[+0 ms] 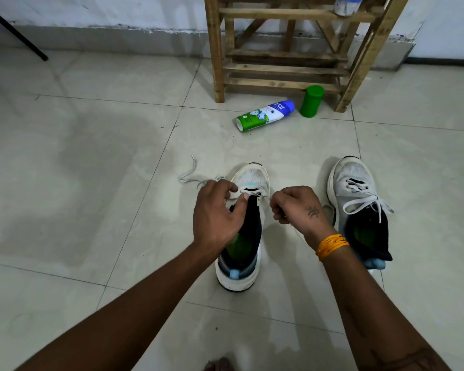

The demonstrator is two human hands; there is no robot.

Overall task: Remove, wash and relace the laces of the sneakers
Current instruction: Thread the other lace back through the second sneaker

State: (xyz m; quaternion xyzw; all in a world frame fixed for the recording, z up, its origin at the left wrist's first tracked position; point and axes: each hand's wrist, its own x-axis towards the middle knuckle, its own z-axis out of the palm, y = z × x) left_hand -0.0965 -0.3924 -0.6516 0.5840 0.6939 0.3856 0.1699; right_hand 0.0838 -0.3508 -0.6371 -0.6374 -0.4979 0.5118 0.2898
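Observation:
Two white sneakers with dark collars stand on the tiled floor, toes pointing away from me. The left sneaker [253, 180] is nearly unlaced; its white lace [188, 174] trails loose over the floor to the left. My left hand [217, 212] pinches that lace at the lowest eyelets near the toe. My right hand [296, 206] is closed at the sneaker's right side, gripping the lace's other end, though the lace there is barely visible. The right sneaker [355, 188] stands apart to the right, fully laced and tied in a bow.
A wooden rack [281, 68] stands against the far wall. A green and white bottle [265, 115] lies on its side in front of it, beside an upright green canister [311, 101]. A black leg [16, 33] slants at far left.

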